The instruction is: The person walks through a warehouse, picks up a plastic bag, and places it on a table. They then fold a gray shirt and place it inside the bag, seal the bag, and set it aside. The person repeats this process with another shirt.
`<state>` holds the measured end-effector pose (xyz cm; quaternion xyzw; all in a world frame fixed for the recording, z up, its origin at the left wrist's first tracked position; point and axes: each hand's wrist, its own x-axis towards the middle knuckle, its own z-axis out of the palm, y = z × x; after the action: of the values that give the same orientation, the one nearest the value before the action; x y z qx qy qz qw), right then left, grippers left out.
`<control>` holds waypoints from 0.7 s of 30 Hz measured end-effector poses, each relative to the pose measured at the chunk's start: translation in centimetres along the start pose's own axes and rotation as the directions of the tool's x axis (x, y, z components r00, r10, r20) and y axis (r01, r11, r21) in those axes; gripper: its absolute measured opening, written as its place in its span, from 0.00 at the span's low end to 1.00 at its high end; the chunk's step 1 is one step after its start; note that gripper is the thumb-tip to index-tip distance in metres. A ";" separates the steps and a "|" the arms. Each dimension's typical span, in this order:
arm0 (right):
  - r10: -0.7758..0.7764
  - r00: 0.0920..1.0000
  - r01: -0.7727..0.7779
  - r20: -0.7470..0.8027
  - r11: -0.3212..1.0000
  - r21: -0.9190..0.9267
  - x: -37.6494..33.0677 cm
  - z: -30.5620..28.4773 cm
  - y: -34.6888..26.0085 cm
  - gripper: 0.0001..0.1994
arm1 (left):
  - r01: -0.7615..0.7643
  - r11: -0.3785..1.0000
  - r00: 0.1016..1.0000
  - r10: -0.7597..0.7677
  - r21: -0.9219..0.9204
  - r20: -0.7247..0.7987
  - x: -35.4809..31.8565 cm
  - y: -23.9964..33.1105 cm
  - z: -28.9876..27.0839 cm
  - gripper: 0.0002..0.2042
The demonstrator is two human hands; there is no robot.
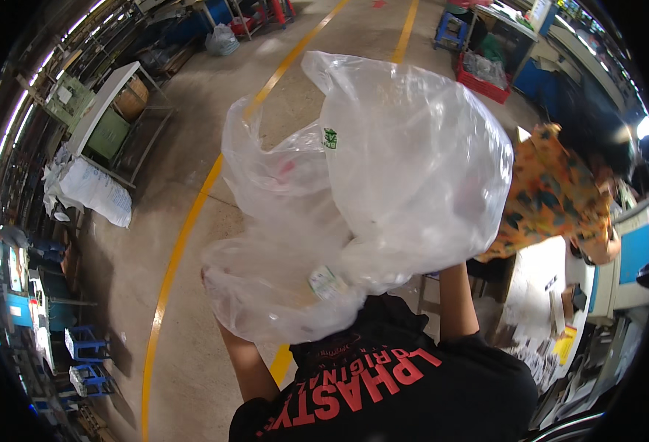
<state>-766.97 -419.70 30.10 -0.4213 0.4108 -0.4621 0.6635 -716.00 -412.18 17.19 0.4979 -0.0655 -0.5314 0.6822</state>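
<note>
Clear plastic bag (pixel 420 162) billows mid-scene over the floor (pixel 136 258), far side of the black shirt (pixel 427 390). Left forearm (pixel 249 365) and right forearm (pixel 458 302) reach up to it. Left hand, right hand both hidden by film; we cannot tell their grip. We judge it light, limp, slippery, tearable; best held by gathered folds (pixel 383 276).

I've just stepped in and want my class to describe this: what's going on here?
A person in a black shirt has billowing translucent plastic in front of them. Their left forearm and right forearm reach behind it; the plastic hides most or all of both hands, so their grip cannot be made out. To the right, a co-worker in an orange patterned top is beside a white table.
</note>
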 end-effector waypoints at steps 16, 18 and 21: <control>-0.046 0.925 0.230 -0.377 0.859 0.458 43.5 -0.4 -4.3 0.23 | 0.122 0.991 0.991 -0.125 -0.064 -0.055 36.1 4.4 16.2 0.22; -0.052 0.882 0.303 -0.469 0.825 0.477 46.6 -2.2 -5.2 0.24 | 0.138 0.990 0.990 -0.138 -0.014 0.020 41.9 5.9 22.2 0.22; -0.044 0.788 0.410 -0.614 0.782 0.470 49.5 -5.5 -6.0 0.25 | 0.163 0.984 0.977 -0.172 0.072 0.126 50.1 7.3 32.3 0.22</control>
<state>-762.04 -469.45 26.38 -0.0883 0.3724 -0.7493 0.5404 -709.76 -471.90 16.59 0.4861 -0.0846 -0.6165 0.6136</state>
